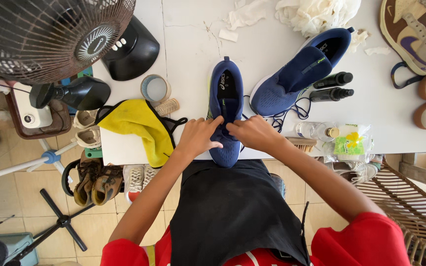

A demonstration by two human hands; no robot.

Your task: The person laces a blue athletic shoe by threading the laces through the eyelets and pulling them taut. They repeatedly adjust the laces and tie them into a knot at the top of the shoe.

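A dark blue running shoe (225, 93) lies upright at the front edge of the white table (272, 29), toe toward me. My left hand (199, 136) and my right hand (253, 132) meet over its lace area, fingertips pinching at the laces; the laces themselves are mostly hidden by my fingers. The second dark blue shoe (299, 74) lies tilted to the right, with a loose dark lace (292, 112) trailing from it.
A yellow cloth (141, 123) and tape roll (155, 88) lie left of the shoe. Two black bottles (332, 86), a clear bottle (316, 130), a brush (301, 144), crumpled paper (316, 14) and other shoes (415, 34) sit right. A fan (50, 34) stands far left.
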